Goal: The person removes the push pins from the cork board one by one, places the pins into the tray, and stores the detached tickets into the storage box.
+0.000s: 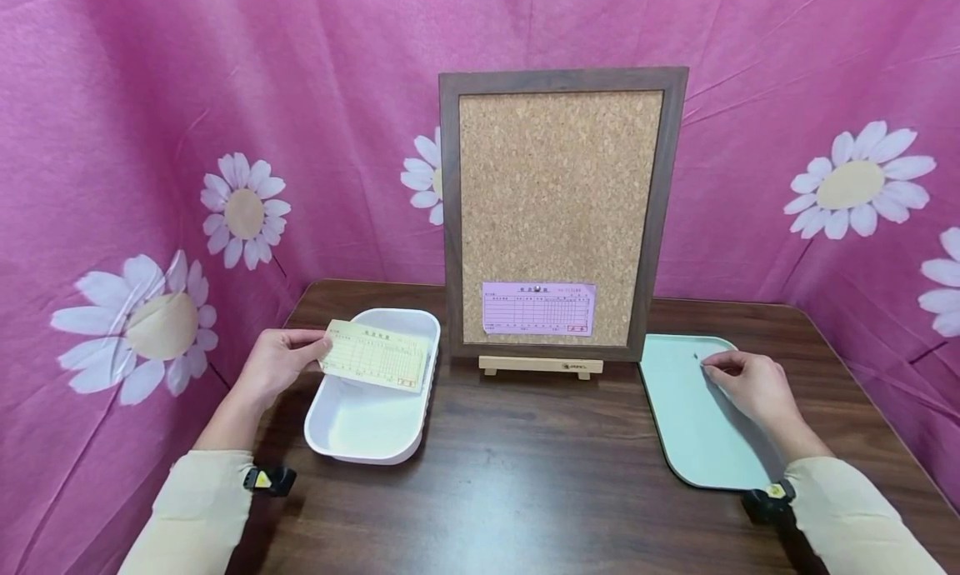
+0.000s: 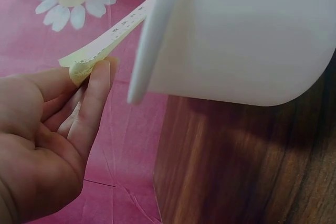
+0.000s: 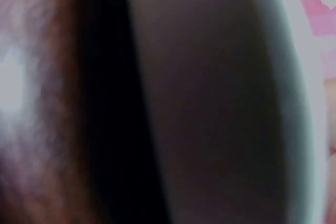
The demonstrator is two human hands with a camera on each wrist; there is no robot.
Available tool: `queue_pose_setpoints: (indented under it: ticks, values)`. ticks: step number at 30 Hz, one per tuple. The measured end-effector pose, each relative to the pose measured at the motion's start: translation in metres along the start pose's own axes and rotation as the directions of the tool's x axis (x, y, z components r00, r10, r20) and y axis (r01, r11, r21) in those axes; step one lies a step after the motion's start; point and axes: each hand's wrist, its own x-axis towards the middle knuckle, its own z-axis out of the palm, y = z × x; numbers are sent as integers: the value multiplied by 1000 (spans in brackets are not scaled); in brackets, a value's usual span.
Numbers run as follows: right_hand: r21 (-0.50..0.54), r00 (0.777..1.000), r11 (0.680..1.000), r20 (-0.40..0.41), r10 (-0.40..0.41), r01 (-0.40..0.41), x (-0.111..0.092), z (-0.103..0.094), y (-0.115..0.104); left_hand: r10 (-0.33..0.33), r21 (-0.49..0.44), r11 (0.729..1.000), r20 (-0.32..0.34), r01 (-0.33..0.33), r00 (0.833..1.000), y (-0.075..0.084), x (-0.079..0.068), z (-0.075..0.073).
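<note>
My left hand pinches a pale yellow receipt slip by its left end, between thumb and fingers. The slip is held tilted over a white plastic basin. In the left wrist view the yellow slip curls slightly at the grip. Over a pale green tray my right hand has thumb and forefinger close together. A tiny dark pin-like thing shows by those fingertips; whether they hold it is unclear. On the framed corkboard, a silver pushpin fixes a purple slip.
The corkboard stands on a small wooden easel at the back of the dark wood table. Behind hangs a pink cloth with white daisies. Blurred in the right wrist view, the tray's edge covers most of the right hand.
</note>
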Motion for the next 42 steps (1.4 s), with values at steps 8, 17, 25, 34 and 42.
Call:
queue_pose_setpoints:
  ticks: [8,17,25,34,42]
  values:
    - [-9,1000,1000,0,-9,9,-3,3,0,-8,43,999,24,7,1000,-2,0,3]
    - [-23,999,999,-18,-46,46,-3,5,2,-16,121,993,77,6,997,-2,-2,4]
    - [-20,999,999,-8,-38,38,-3,4,1,-10,100,995,109,-1,994,-3,-2,1]
    - [-16,1000,1000,1,-27,27,-2,2,3,11,41,999,95,-15,995,-3,-1,-1]
    - [-9,1000,1000,21,-14,14,-2,1,0,21,60,998,78,-25,997,0,-2,-2]
